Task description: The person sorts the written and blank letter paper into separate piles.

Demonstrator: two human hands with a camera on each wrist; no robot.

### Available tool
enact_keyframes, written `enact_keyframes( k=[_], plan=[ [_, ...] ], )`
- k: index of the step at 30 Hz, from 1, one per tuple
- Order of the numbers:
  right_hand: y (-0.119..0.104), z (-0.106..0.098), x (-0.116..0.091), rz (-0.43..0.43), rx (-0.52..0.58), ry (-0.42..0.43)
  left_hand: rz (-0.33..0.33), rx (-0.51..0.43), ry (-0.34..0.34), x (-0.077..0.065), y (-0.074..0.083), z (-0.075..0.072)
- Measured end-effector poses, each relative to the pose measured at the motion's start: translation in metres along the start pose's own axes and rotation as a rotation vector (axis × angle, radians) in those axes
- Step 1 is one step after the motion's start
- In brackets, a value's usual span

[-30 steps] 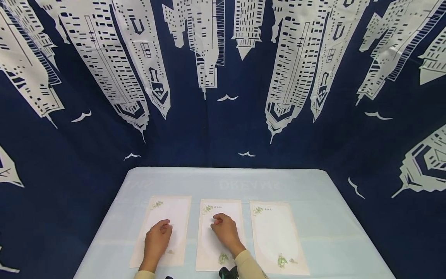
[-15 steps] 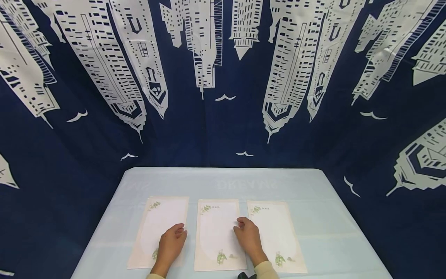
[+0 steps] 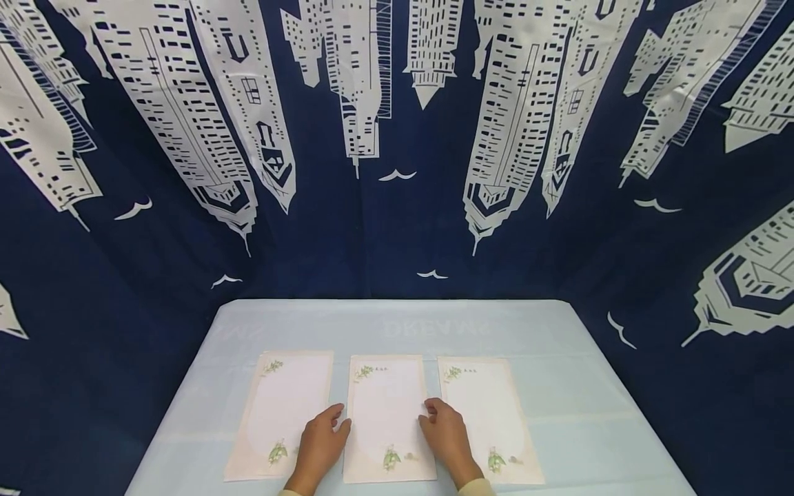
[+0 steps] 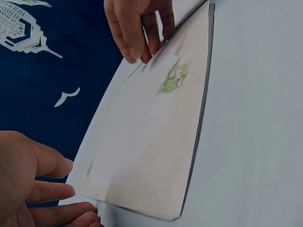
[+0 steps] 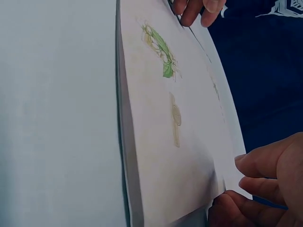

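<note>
the left hand (image 3: 324,441) is loosely open, its fingers apart and slightly bent with nothing held between them, at the left edge of the middle sheet (image 3: 386,406). the right hand (image 3: 445,435) faces it across that sheet, fingers half bent, thumb and forefinger parted and nothing plainly held; its fingertips come right up to the sheet's right edge, and whether they press it i cannot tell. the middle sheet lies flat on the counter (image 3: 595,448) between the two hands, with a small leaf print and a short line of dark marks ahead of them and another leafy print lower down, nearer the wrists. in the wrist views a dark strip runs along its near edge. to the left of the left hand lies a second pale sheet (image 3: 282,406), partly covered by that hand and wrist; to the right of the right hand lies a third sheet (image 3: 490,413), its inner edge partly behind that hand. well ahead of both hands, faint upside-down lettering (image 3: 437,328) crosses the counter, and beyond it hangs a navy cloth (image 3: 366,241) with white buildings and birds.
</note>
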State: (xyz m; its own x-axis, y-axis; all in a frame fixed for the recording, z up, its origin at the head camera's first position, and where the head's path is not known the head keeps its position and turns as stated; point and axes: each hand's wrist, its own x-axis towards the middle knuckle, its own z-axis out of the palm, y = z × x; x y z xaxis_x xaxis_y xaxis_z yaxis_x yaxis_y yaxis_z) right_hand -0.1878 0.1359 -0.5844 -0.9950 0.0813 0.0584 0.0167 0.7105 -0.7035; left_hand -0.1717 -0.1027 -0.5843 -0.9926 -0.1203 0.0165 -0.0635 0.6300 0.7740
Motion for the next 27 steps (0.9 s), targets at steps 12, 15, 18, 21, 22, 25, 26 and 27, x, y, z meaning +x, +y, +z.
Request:
enact_keyframes(
  k=[12,15,18,21,22,25,26,27],
  plan=[
    [-0.005,0.001,-0.009,-0.011,-0.058,-0.005,0.059,-0.008,-0.019,-0.01,0.013,0.004],
    [-0.007,0.001,-0.01,-0.007,-0.078,-0.002,0.062,-0.007,-0.008,-0.012,0.013,0.006],
    [-0.007,0.001,-0.011,-0.019,-0.092,0.013,0.076,0.009,0.011,-0.013,0.012,0.01],
    [-0.005,0.001,-0.01,-0.02,-0.063,0.045,0.09,-0.008,0.043,-0.013,0.011,0.011],
    [-0.004,0.001,-0.009,-0.021,-0.038,0.057,0.088,-0.025,0.059,-0.013,0.011,0.012],
    [0.0,0.0,-0.006,-0.006,0.074,0.084,0.067,-0.104,0.097,-0.012,0.01,0.011],
    [0.002,0.0,-0.005,0.0,0.114,0.087,0.058,-0.133,0.106,-0.011,0.01,0.011],
    [0.003,-0.001,-0.004,0.009,0.152,0.085,0.044,-0.161,0.109,-0.011,0.009,0.012]
  ],
)
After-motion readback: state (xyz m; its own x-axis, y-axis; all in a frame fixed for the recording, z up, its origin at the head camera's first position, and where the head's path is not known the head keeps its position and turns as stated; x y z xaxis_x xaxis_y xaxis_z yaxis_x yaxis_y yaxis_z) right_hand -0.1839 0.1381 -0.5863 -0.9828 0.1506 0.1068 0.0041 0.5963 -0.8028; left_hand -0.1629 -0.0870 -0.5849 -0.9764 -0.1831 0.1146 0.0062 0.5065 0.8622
